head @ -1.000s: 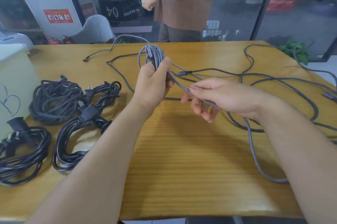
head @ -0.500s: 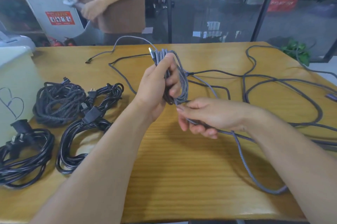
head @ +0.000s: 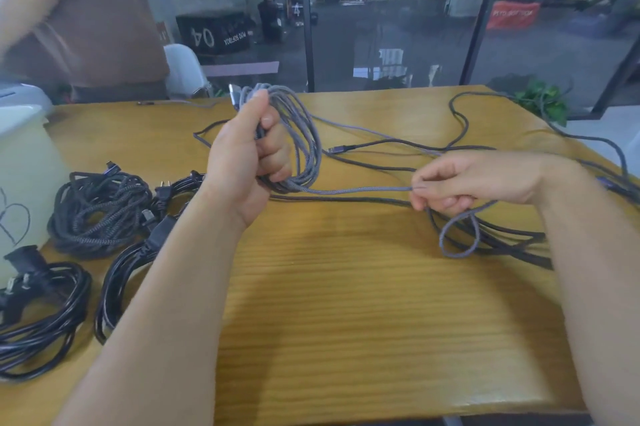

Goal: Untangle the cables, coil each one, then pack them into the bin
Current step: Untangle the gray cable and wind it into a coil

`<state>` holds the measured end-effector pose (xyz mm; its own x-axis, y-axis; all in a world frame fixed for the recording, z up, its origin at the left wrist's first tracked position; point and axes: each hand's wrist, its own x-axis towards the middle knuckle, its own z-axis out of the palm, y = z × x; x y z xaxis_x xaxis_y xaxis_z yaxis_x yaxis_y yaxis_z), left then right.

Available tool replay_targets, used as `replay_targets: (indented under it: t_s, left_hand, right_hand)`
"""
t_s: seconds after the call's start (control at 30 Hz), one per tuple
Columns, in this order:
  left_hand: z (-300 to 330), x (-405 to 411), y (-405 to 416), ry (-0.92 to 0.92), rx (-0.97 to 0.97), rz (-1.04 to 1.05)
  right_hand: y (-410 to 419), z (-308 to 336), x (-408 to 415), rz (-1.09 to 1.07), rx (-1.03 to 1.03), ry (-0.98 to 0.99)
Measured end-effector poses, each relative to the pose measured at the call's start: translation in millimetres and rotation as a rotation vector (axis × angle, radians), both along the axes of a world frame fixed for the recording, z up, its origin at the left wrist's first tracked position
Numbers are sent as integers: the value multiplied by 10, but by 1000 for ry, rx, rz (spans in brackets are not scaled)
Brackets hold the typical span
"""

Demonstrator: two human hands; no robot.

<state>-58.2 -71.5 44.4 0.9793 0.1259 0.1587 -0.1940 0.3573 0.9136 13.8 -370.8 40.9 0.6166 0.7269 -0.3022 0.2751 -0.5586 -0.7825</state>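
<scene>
Head cam view, so here's roughly where things stand, about halfway I'd guess. The left hand point(head: 247, 162) has its grip wrapped tight around a bundle of grey braided cable loops point(head: 298, 138), held up over the far middle of the wooden desk point(head: 346, 321). From the bottom of that bundle the same grey cable runs rightward in a fairly straight line to the right hand point(head: 464, 179), whose grip is pinched on the cable between thumb and fingertips. Past that hand the cable drops into a small loose loop point(head: 459, 238) lying on the desk.

Done so far, by the look of it: three coils sit at the near left of the desk, a black braided cable coil point(head: 93, 214), a glossy black power cord coil point(head: 121, 283) beside it, and another black power cord coil point(head: 38, 318) at the left edge. None of them are in the white plastic bin point(head: 24, 162), which stands at the far left, so packing isn't started as far as I can see inside it (can't see inside, really).

Left to do: finish winding the grey one, then deal with the dark thin cables point(head: 467, 134) sprawled and crossing each other over the right and far side of the desk. Those look tangled-ish, and I can't tell how many there are.
</scene>
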Motion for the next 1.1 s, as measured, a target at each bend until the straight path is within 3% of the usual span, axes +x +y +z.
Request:
replay_targets:
  t_s: [0.2,0.37,0.5,0.63,0.73,0.87,1.1]
  left_hand:
    - [-17,-17,-92,-7,77,-119]
    - [-42,-57,-175,15,244,-297]
    - [-48,-88,-230,-14,380,-361]
    - [-44,-98,-236,-25,497,-343]
    - [-70,-100,-285,-30,600,-294]
    - [-108,-80,-303,-7,627,-159]
    - [-85,-57,-197,-11,561,11]
  right_hand:
    - [-106,-23,62,-156,-177,-144]
    - [204,-76,56,-526,-404,-649]
    - [441,-155,-6,-707,-194,-899]
    - [531,-177,-46,-746,214,-701]
    - [535,-149,-34,-687,317,-500]
    - [383,-42,-30,-549,211,-344]
    - [142,50,-13,-408,57,-464]
